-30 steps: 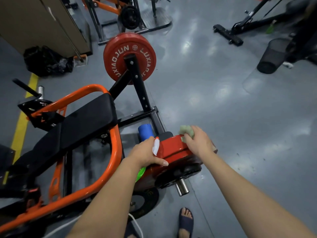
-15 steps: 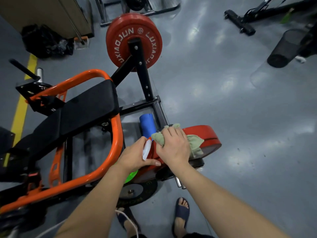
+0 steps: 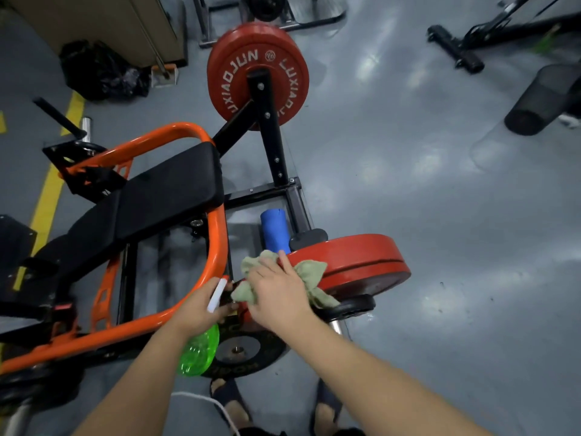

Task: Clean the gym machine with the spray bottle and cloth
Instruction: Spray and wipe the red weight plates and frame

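Note:
The gym machine has an orange tube frame, a black pad and red weight plates. My right hand lies flat on a pale green cloth, pressing it onto the near red plate at its left end. My left hand grips the spray bottle; its white trigger head sticks up from my fist and the green body hangs below my wrist. Both hands nearly touch beside the orange frame.
A second red plate stands upright on the black post further away. A blue roller lies behind the cloth. A black plate lies on the floor by my sandalled feet. A mesh bin lies at right, a black bag at left.
My right hand has slid the cloth leftward along the near red plate, from its far edge to its left end. My left hand with the bottle stayed close by.

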Tool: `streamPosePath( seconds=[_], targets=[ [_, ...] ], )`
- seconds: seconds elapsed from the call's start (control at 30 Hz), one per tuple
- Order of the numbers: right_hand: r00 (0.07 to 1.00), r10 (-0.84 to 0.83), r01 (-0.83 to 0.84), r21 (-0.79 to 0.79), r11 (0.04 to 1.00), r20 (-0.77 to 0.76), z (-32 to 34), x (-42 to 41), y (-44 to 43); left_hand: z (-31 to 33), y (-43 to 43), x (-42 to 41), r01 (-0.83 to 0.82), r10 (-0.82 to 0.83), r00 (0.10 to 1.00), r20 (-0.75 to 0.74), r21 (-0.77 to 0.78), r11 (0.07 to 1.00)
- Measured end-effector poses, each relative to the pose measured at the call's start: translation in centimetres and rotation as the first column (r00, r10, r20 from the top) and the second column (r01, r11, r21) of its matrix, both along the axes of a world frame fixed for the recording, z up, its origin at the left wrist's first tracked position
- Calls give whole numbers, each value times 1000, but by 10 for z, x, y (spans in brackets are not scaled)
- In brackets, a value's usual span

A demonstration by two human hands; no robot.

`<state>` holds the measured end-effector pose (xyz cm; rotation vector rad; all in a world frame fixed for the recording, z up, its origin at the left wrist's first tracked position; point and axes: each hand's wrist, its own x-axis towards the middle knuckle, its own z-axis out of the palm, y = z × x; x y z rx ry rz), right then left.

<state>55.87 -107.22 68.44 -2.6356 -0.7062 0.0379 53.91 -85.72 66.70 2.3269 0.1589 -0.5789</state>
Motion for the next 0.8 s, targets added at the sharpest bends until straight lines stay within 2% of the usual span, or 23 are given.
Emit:
streamPosePath(
  seconds=[0.07, 0.1, 0.13, 0.17, 0.2, 0.23, 0.27, 0.3, 0.37, 0.4, 0.43, 0.47, 0.53, 0.6, 0.63, 0.67, 0.7, 0.73, 0.8],
  targets=[
    [981, -184, 179, 86, 980, 61, 4, 16, -47, 1, 3, 1, -78, 77, 996, 32, 10, 997],
    [938, -347, 343, 124, 931, 4, 6, 29, -75, 4, 3, 5, -92, 92, 995, 46, 11, 996],
    [841, -532, 541, 130, 831, -102, 11, 42, -101, 8, -1, 9, -79, 78, 995, 59, 13, 997],
    [702, -680, 708, 110, 697, -212, 14, 55, -121, 13, -7, 14, -54, 53, 996, 65, 14, 998],
    [589, -762, 801, 69, 595, -269, 17, 62, -129, 20, -15, 18, -26, 25, 997, 66, 8, 1000],
    [565, -784, 818, 46, 574, -257, 17, 65, -127, 27, -24, 24, 5, -5, 998, 63, -1, 1000],
    [618, -753, 779, 48, 625, -227, 15, 61, -118, 34, -36, 31, 38, -37, 998, 53, -15, 999],
    [716, -671, 693, 79, 717, -192, 15, 52, -105, 42, -48, 38, 72, -71, 997, 43, -27, 997],
    [927, -366, 375, 171, 911, -82, 9, 28, -80, 57, -70, 49, 157, -156, 987, 28, -26, 987],
    [978, -210, 210, 189, 959, -19, 4, 19, -76, 60, -79, 53, 210, -210, 978, 15, -3, 978],
    [992, -128, 122, 190, 974, 20, 0, 20, -78, 65, -86, 57, 263, -263, 965, -5, 30, 964],
    [990, -140, 134, 183, 974, 21, -2, 27, -87, 68, -91, 59, 306, -305, 952, -26, 65, 950],
    [939, -342, 344, 88, 935, -45, 1, 48, -111, 72, -96, 62, 353, -350, 936, -43, 105, 930],
    [761, -620, 628, -25, 778, -189, -2, 63, -144, 75, -95, 62, 366, -364, 930, -45, 111, 924],
    [650, -718, 729, -65, 682, -249, -4, 67, -160, 72, -94, 61, 373, -369, 928, -55, 112, 921],
    [579, -768, 778, -98, 621, -273, -5, 69, -169, 69, -94, 59, 381, -375, 925, -65, 115, 918],
    [559, -783, 792, -105, 602, -274, -6, 68, -169, 66, -93, 57, 387, -381, 922, -72, 124, 914],
    [583, -774, 783, -86, 617, -245, -9, 63, -161, 62, -92, 55, 391, -385, 920, -73, 136, 910],
    [725, -678, 686, 35, 727, -116, -12, 44, -134, 56, -91, 53, 376, -371, 926, -64, 160, 913]
  ],
)
